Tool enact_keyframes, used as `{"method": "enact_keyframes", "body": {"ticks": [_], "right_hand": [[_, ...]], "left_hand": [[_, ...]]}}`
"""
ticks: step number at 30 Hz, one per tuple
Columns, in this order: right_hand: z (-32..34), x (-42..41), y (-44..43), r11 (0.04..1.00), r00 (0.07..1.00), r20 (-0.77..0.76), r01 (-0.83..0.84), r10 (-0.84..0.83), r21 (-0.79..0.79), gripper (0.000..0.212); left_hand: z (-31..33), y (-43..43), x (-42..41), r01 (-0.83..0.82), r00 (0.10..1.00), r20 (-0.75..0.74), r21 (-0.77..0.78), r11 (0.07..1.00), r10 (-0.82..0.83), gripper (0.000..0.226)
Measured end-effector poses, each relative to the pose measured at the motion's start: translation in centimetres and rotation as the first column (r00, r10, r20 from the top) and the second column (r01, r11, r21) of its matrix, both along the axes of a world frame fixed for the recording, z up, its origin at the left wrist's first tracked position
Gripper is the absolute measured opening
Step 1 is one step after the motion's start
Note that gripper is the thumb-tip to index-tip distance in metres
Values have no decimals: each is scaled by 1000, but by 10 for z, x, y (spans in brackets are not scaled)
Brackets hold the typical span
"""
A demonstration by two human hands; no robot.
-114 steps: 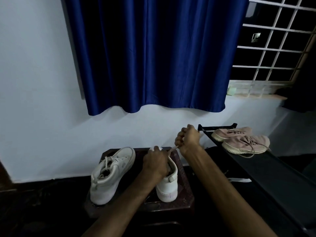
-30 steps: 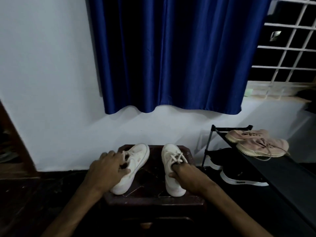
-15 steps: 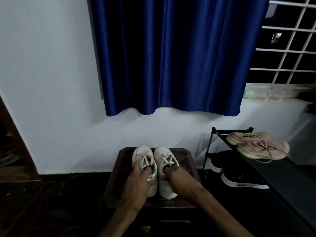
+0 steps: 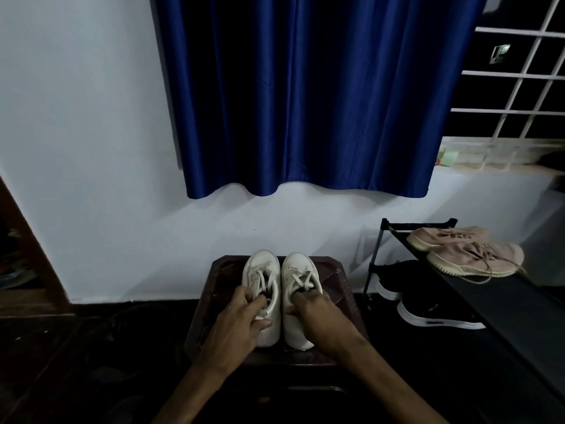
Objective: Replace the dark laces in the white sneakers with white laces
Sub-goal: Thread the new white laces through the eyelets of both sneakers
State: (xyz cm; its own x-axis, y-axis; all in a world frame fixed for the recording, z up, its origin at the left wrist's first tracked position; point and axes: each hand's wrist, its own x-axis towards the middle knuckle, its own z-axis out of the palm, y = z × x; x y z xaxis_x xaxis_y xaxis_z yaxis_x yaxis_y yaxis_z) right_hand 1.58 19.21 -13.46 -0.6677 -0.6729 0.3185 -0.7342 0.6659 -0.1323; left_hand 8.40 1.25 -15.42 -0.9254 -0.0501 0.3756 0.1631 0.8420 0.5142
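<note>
The two white sneakers stand side by side on the dark counter [image 4: 337, 281], toes pointing to the wall, their inner sides touching. The left sneaker [image 4: 262, 264] and the right sneaker [image 4: 298, 266] have smooth, rounded toe caps of a matt, leather-like stuff. Flat white laces [image 4: 301, 279] cross loosely over both tongues.

The left hand [image 4: 235, 327] holds the left sneaker at its collar. Its fingers [image 4: 244, 298] are curled over the rim into the opening, and the thumb lies along the inner side. The right hand [image 4: 319, 319] grips the right sneaker the same way, its fingers [image 4: 301, 298] bent into the opening. Both hands cover the heels and the rear eyelets, so how the laces end cannot be told.

The counter is a small, brownish piece with cut corners and a faceted, glossy top. Its near edge fades into shadow.

To the right stands a black shoe rack [image 4: 504, 304] of thin tubes and flat shelves, cut off by the picture's edge. On its top shelf lie pink sneakers [image 4: 470, 255] of a knitted weave with pale ribbed soles. Below them sit black shoes [image 4: 434, 313] with white soles, half hidden by the shelf.

Behind hangs a blue curtain [image 4: 305, 96], satiny and folded, on a plain pale wall [image 4: 91, 148]. A white window grille [image 4: 519, 84] shows at the right, with darkness beyond it. The floor [image 4: 76, 362] is too dark to make out
</note>
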Motion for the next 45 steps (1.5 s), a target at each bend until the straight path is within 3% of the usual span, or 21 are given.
{"method": "enact_keyframes", "body": {"ticks": [4, 6, 9, 11, 13, 16, 17, 20, 22, 23, 28, 31, 33, 34, 36, 38, 40, 43, 45], "right_hand": [[8, 1, 0, 999, 999, 42, -3, 1, 54, 17], [12, 1, 6, 998, 1000, 31, 1, -3, 66, 30], [12, -8, 13, 970, 994, -26, 94, -102, -222, 39], [9, -24, 18, 843, 979, 79, 201, -187, -499, 37], [7, -36, 15, 735, 945, 282, 311, -169, -602, 48], [-6, -43, 2, 670, 760, 649, 469, 24, -575, 53], [-10, -43, -3, 628, 702, 706, 507, 96, -590, 52], [-22, -48, -9, 524, 675, 724, 568, 145, -635, 63], [-24, -48, -11, 508, 654, 733, 574, 188, -643, 60], [-25, -47, -11, 510, 651, 735, 574, 191, -641, 61], [-33, -44, -7, 566, 662, 734, 551, 150, -613, 67], [-30, -42, -4, 624, 691, 714, 508, 116, -593, 61], [-25, -39, 0, 674, 763, 646, 466, 22, -573, 57], [-22, -37, 3, 686, 826, 560, 440, -56, -580, 52], [-16, -27, 9, 754, 933, 279, 349, -226, -557, 35], [-11, -9, 9, 855, 944, 38, 312, -327, -414, 29], [-8, 8, 6, 900, 916, -99, 353, -388, -256, 35], [1, 26, -2, 900, 890, -143, 420, -434, -116, 43], [5, 35, -7, 908, 894, -155, 416, -419, -58, 37]], "left_hand": [[-1, -5, 2, 11, 999, -47, 26, 1000, -10, 29], [1, -5, 6, 3, 996, -88, 113, 994, 7, 35], [-3, -16, 1, -120, 980, -87, 455, 882, 178, 60], [-17, -32, -16, -196, 975, 10, 522, 830, 223, 66], [-33, -44, -34, -176, 984, 128, 570, 803, 125, 61], [-30, -33, -50, -75, 993, 119, 525, 848, 14, 62], [-20, -23, -52, -49, 991, 132, 588, 807, -36, 58], [-7, -12, -49, -61, 981, 173, 708, 703, -89, 44], [-7, -13, -48, -80, 970, 206, 767, 636, -126, 24], [-9, -15, -49, -69, 966, 205, 785, 616, -154, 27], [-11, -21, -42, -28, 952, 225, 737, 675, -206, 46], [-2, -21, -36, -14, 957, 229, 645, 764, -176, 40], [0, -17, -30, -19, 969, 211, 580, 815, -128, 36], [-1, -16, -26, -48, 987, 157, 466, 884, -29, 41], [1, -12, -13, -93, 989, -101, 132, 987, 106, 45], [2, -5, 0, -16, 976, -217, -119, 993, -10, 37], [-7, -3, 4, 34, 982, -171, -270, 962, -83, 34], [-11, 1, 5, -14, 992, -124, -192, 981, -10, 23], [-14, 10, 7, -107, 989, -111, -65, 992, 99, 22]]}}
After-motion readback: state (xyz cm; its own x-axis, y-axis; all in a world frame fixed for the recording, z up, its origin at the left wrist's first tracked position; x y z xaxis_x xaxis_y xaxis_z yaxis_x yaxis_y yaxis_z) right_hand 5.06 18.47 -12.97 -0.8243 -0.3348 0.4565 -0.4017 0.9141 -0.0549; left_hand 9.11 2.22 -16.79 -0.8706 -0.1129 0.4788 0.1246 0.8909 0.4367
